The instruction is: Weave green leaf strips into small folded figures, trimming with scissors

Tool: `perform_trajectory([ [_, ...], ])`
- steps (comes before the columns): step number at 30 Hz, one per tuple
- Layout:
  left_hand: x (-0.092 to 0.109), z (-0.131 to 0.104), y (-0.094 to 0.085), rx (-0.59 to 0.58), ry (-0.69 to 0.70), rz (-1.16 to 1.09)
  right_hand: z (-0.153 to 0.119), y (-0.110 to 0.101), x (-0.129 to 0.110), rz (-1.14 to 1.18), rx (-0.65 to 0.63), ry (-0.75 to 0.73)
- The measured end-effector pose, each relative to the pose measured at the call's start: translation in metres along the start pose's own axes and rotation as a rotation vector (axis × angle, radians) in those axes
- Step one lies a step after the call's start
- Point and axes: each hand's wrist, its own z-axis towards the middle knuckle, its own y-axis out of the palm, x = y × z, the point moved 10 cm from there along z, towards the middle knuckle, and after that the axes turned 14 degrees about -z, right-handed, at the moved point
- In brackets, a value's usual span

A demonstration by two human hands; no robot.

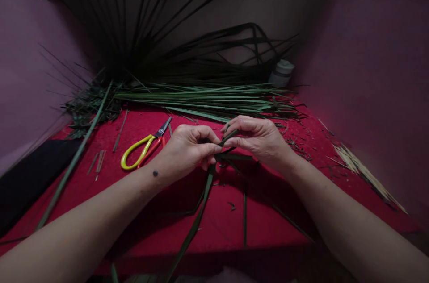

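Above the middle of the red-covered table, both hands meet on a green palm leaf strip. My left hand pinches it between thumb and fingers where the strips cross. From the other side, my right hand grips a short folded length of the leaf with thumb and forefinger. One long end hangs down past the table's front edge, and other thin ends stick out below the right hand. The fingers partly hide the crossing. Scissors with yellow and red handles lie just left of my left hand, blades pointing away.
A bundle of long green leaves lies across the back of the red table. Behind it stands a white-capped container. Thin pale sticks lie at the right. A long green stalk and a black item are at the left.
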Motion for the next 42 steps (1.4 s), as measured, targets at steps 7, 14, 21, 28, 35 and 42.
perform_trajectory([
  [7, -0.002, 0.0, 0.004, -0.031, -0.025, 0.008, 0.0, -0.004, -0.014, -0.078, -0.017, -0.14],
  [14, -0.003, 0.0, 0.004, -0.052, -0.049, -0.009, 0.001, -0.003, -0.019, -0.139, -0.053, -0.179],
  [21, -0.007, 0.002, 0.002, -0.048, -0.084, -0.044, 0.0, -0.004, -0.011, -0.07, 0.018, -0.1],
  [28, -0.013, 0.003, 0.002, -0.047, -0.126, -0.084, -0.003, -0.005, -0.014, -0.076, 0.083, -0.096],
  [35, -0.014, 0.004, 0.001, -0.058, -0.114, -0.098, -0.004, 0.007, 0.011, 0.191, 0.044, 0.165],
  [42, -0.01, 0.007, -0.005, -0.02, -0.062, -0.032, -0.008, -0.008, -0.019, -0.208, 0.194, -0.09],
])
